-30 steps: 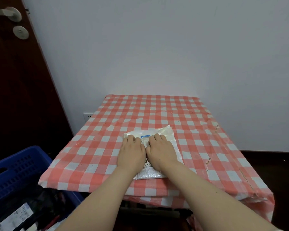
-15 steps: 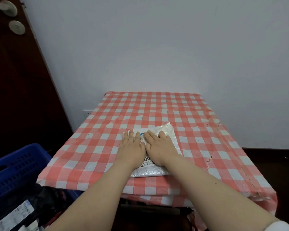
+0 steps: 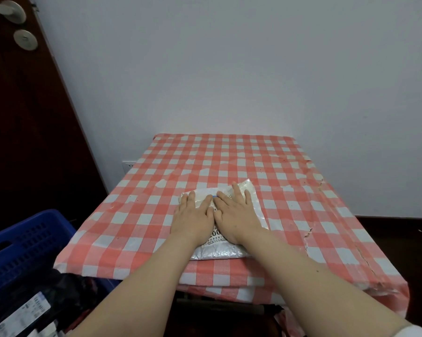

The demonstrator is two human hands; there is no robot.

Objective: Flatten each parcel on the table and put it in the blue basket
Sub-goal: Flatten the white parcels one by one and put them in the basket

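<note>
A silver parcel (image 3: 225, 224) at lower centre is pressed flat on the checked table (image 3: 302, 190) by the spread left hand (image 3: 193, 216) and right hand (image 3: 236, 212), transfer to the blue basket (image 3: 22, 242) at lower left judged next.

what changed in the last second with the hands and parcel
The right hand slid toward the far right corner of the parcel, and the left hand spread its fingers. Both press flat; nothing gripped or released. Parcel and blue basket stayed put.
</note>
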